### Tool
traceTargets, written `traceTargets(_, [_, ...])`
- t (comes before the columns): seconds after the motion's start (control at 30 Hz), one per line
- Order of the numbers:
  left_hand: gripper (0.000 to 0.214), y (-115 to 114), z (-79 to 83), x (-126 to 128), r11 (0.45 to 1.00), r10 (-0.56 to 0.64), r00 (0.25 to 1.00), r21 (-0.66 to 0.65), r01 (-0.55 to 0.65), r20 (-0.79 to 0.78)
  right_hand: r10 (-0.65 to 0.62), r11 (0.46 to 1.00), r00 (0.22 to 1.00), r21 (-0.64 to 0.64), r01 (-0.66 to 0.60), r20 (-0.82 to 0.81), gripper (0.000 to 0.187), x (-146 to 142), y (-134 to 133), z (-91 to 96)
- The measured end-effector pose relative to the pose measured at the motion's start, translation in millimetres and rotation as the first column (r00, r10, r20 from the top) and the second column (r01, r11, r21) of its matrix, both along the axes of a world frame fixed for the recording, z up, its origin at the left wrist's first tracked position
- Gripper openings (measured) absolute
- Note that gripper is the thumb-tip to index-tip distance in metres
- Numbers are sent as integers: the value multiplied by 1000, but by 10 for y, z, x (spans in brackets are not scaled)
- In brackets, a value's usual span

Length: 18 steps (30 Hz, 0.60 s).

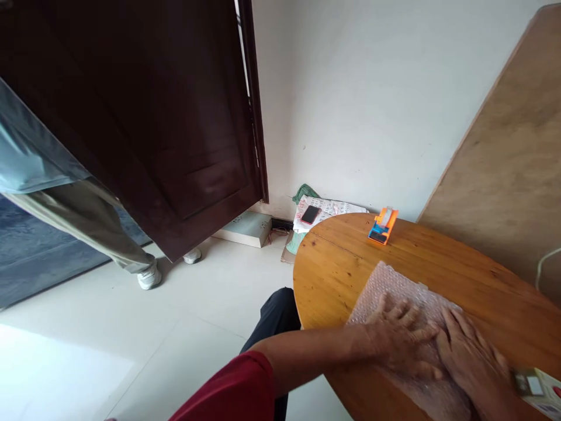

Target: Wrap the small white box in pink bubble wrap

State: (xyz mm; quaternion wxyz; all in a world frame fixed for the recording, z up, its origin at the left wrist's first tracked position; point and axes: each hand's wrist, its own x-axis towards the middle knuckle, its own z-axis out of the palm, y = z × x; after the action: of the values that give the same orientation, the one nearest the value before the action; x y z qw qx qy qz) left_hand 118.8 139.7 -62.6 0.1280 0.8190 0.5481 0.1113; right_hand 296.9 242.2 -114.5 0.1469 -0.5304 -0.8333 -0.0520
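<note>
A sheet or packet of pinkish clear bubble wrap (381, 283) lies flat on the round-edged wooden table (333, 257). My left hand (398, 342) rests on it with the fingers spread, palm down. Close beside it, my right hand (471, 354) also lies flat on the bubble wrap, its fingers stretched out. The thumbs come near each other or touch. Whether anything is wrapped inside cannot be made out. Beyond the wrap, an orange and blue tape dispenser (383, 225) stands near the table's far edge.
At the table's right edge is a small printed box (541, 389). A dark phone (310, 214) lies on printed paper beyond the table. A person (83, 216) stands partly behind the dark door (193, 134). A brown board (504, 146) leans on the wall.
</note>
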Motion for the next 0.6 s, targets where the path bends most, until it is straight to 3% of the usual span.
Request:
traceTargets(0.2, [90, -106, 25, -91, 999, -26, 999, 30, 27, -18, -130, 984, 991, -119, 133, 35, 69, -123, -179, 233])
traceTargets(0.3, [81, -154, 31, -160, 994, -1, 999, 109, -4, 43, -116, 983, 991, -134, 123, 60, 60, -190, -269, 330])
traceTargets(0.4, [66, -94, -21, -271, 995, 30, 997, 93, -37, 67, -115, 985, 992, -125, 121, 59, 56, -199, -273, 332])
traceTargets(0.6, [88, -40, -138, -462, 998, 24, 1000, 66, -24, 0, -95, 991, 995, -90, 94, -3, 52, -161, -323, 308])
